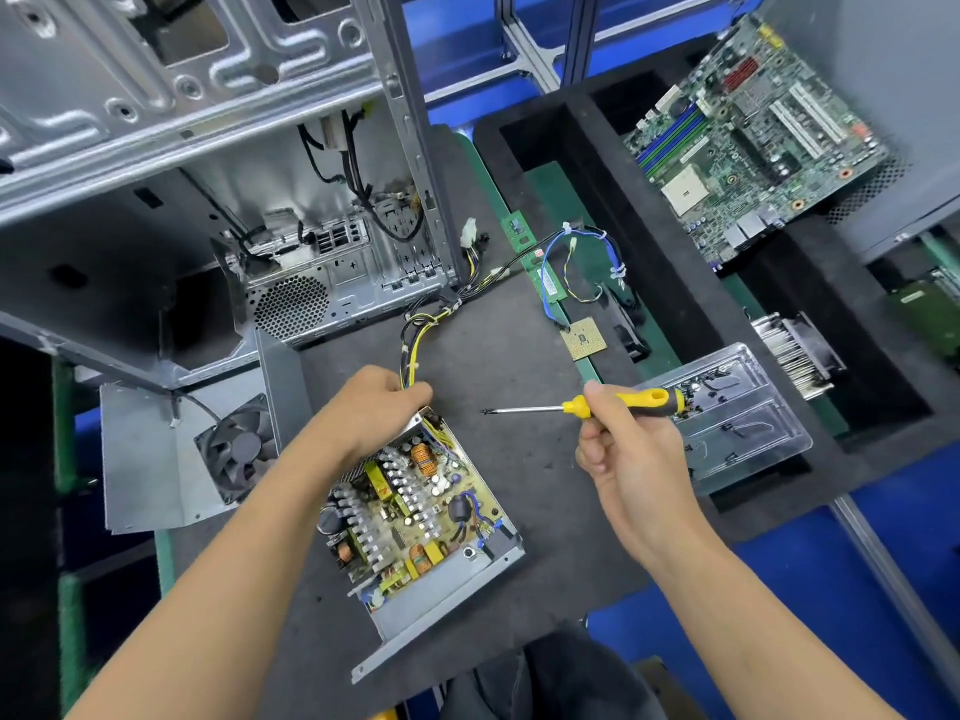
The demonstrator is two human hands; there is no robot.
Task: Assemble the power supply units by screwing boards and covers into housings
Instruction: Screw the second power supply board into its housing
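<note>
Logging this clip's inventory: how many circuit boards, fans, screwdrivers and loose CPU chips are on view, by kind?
Circuit boards: 3, the power supply board, the motherboard and the memory stick
Fans: 1, the cover fan
Screwdrivers: 1, the screwdriver gripped by the right hand
CPU chips: 1, the CPU chip
Total: 6

Left hand [382, 402] grips housing [447, 579] edge; right hand [621, 444] holds screwdriver [597, 405] (tip leftward).
</note>
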